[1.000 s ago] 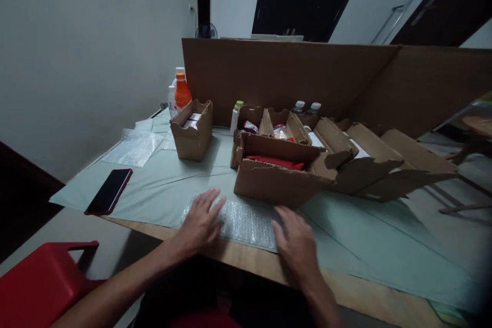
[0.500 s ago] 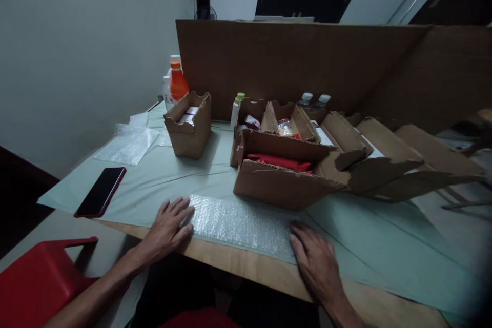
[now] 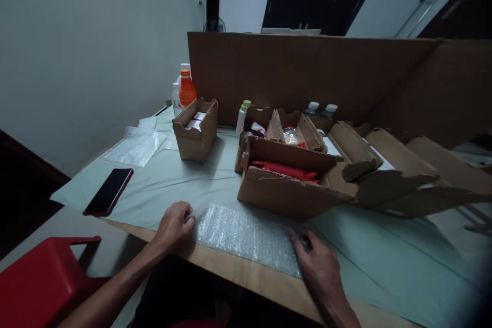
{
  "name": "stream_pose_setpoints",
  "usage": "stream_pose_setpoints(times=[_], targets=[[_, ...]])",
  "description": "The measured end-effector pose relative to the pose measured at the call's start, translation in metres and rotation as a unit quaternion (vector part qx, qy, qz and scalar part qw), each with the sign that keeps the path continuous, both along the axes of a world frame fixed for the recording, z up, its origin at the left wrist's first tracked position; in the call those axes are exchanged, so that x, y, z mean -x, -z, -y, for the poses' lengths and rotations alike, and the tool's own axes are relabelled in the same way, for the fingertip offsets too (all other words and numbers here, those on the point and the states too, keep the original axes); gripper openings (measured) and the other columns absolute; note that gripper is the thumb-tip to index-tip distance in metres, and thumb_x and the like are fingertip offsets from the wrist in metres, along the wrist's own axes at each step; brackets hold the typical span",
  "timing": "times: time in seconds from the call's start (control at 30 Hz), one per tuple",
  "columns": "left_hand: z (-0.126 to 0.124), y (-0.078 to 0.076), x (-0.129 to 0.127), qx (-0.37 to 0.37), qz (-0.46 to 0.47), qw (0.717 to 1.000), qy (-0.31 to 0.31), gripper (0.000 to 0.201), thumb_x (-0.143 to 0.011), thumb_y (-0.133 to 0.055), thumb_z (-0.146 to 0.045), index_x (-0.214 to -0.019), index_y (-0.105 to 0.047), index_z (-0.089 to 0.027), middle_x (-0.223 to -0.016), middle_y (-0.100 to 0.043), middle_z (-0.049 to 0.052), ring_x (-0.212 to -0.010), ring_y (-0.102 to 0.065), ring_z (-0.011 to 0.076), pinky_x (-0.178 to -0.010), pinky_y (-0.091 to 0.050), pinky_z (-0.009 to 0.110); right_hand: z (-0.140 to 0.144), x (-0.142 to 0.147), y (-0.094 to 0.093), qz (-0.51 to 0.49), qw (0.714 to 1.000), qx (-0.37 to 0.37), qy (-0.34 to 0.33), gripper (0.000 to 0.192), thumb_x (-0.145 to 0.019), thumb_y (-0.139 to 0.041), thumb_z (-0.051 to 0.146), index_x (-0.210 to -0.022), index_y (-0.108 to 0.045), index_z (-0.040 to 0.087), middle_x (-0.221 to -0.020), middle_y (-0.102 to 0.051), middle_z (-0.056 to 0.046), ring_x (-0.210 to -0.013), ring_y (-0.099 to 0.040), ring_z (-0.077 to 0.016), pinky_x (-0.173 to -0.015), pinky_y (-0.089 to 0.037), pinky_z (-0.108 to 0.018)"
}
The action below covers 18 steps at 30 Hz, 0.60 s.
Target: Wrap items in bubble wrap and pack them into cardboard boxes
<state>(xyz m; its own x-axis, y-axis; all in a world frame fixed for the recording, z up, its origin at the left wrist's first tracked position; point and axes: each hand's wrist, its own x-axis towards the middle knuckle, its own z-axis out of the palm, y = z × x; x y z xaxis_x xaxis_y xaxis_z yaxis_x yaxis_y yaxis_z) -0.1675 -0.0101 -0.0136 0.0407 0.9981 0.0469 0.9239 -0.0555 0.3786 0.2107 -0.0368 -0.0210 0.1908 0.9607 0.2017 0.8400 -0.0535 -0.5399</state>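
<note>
Your bare left hand [image 3: 176, 228] was flat half a second ago, now it's curled onto the left end of that clear, rectangular plastic bubble-wrap sheet [image 3: 246, 241], and your bare right hand [image 3: 318, 261] has bent its fingers at the other end, so I'd say it's gripped, not just pressed. It's along the pale green cloth's [image 3: 154, 195] front edge, long axis left to right, right end angled nearer you.

Left hand [image 3: 175, 228]: fingers, laid out flat 0.5 s ago, now curled in at the left end of the bubble-wrap sheet [image 3: 246, 241]. Right hand [image 3: 317, 261]: fingers now more bent, at its right end. Hands wider apart than 1.0 s ago; more sheet exposed between.
</note>
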Motion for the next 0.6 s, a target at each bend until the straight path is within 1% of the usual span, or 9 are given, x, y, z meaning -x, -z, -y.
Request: stream_pose_setpoints(times=[0.07,0.13,0.2,0.27,0.4,0.47,0.53,0.57,0.6], targets=[[-0.005,-0.006,0.009,-0.008,0.006,1.000,-0.011,0.012,-0.085,-0.050,-0.018,-0.081,-0.061,-0.021,-0.076,-0.066,0.000,-0.072,-0.062,0.0176,-0.067,-0.041,0.026,0.011,0.006,-0.006,-0.092,0.995,0.029,-0.009,0.041,-0.084,-0.053,0.051,-0.103,-0.070,0.020,-0.086,-0.074,-0.007,-0.074,-0.068,-0.0225,-0.067,-0.050,-0.031],[-0.019,-0.016,0.018,-0.025,0.003,1.000,-0.017,0.015,-0.087,-0.049,-0.018,-0.086,-0.063,-0.021,-0.079,-0.069,0.001,-0.073,-0.064,0.0182,-0.068,-0.042,0.026,0.022,0.018,-0.011,-0.143,0.987,0.058,-0.039,0.052,-0.082,-0.056,0.051,-0.121,-0.066,0.019,-0.080,-0.071,-0.003,-0.064,-0.065,-0.0187,-0.060,-0.049,-0.028],[-0.042,-0.029,0.022,-0.048,-0.005,0.999,-0.014,0.017,-0.088,-0.049,-0.018,-0.091,-0.065,-0.020,-0.087,-0.072,0.005,-0.081,-0.067,0.0216,-0.074,-0.043,0.029,0.032,0.035,-0.013,-0.177,0.976,0.093,-0.087,0.061,-0.081,-0.056,0.049,-0.134,-0.061,0.019,-0.072,-0.066,0.001,-0.053,-0.057,-0.0153,-0.054,-0.047,-0.026],[-0.071,-0.041,0.017,-0.072,-0.013,0.997,-0.001,0.019,-0.088,-0.050,-0.016,-0.095,-0.068,-0.019,-0.095,-0.073,0.009,-0.091,-0.067,0.0257,-0.081,-0.043,0.033,0.039,0.056,-0.014,-0.210,0.962,0.120,-0.128,0.063,-0.083,-0.056,0.047,-0.140,-0.058,0.021,-0.069,-0.062,0.003,-0.052,-0.053,-0.0139,-0.053,-0.046,-0.024],[-0.129,-0.053,-0.013,-0.107,-0.013,0.993,0.052,0.024,-0.088,-0.052,-0.013,-0.103,-0.069,-0.018,-0.105,-0.073,0.013,-0.104,-0.064,0.0301,-0.095,-0.042,0.042,0.045,0.093,-0.008,-0.252,0.947,0.130,-0.150,0.062,-0.088,-0.054,0.045,-0.144,-0.055,0.021,-0.075,-0.063,0.002,-0.061,-0.056,-0.0145,-0.060,-0.048,-0.024],[-0.146,-0.053,-0.030,-0.124,-0.003,0.989,0.078,0.032,-0.087,-0.056,-0.014,-0.117,-0.066,-0.016,-0.121,-0.068,0.016,-0.116,-0.058,0.0325,-0.101,-0.040,0.046,0.046,0.104,-0.004,-0.258,0.943,0.146,-0.154,0.062,-0.090,-0.052,0.047,-0.146,-0.053,0.020,-0.079,-0.066,0.000,-0.061,-0.057,-0.0148,-0.061,-0.049,-0.024],[-0.149,-0.049,-0.041,-0.140,0.012,0.985,0.102,0.045,-0.085,-0.060,-0.016,-0.130,-0.059,-0.015,-0.141,-0.055,0.019,-0.131,-0.049,0.0348,-0.108,-0.037,0.051,0.046,0.110,-0.003,-0.255,0.939,0.155,-0.171,0.056,-0.091,-0.052,0.046,-0.140,-0.060,0.021,-0.091,-0.072,-0.005,-0.071,-0.064,-0.0171,-0.070,-0.052,-0.026],[-0.143,-0.046,-0.043,-0.144,0.021,0.983,0.116,0.049,-0.085,-0.061,-0.016,-0.134,-0.056,-0.014,-0.147,-0.050,0.020,-0.136,-0.044,0.0353,-0.111,-0.035,0.052,0.047,0.111,-0.004,-0.254,0.937,0.155,-0.183,0.051,-0.090,-0.053,0.045,-0.134,-0.065,0.021,-0.099,-0.073,-0.007,-0.080,-0.067,-0.0192,-0.078,-0.053,-0.028],[-0.133,-0.042,-0.042,-0.145,0.030,0.980,0.130,0.049,-0.085,-0.061,-0.016,-0.134,-0.056,-0.013,-0.148,-0.048,0.020,-0.138,-0.042,0.0347,-0.113,-0.034,0.052,0.048,0.111,-0.005,-0.255,0.935,0.154,-0.195,0.046,-0.090,-0.054,0.045,-0.126,-0.071,0.022,-0.107,-0.074,-0.009,-0.090,-0.068,-0.0216,-0.085,-0.053,-0.030]])
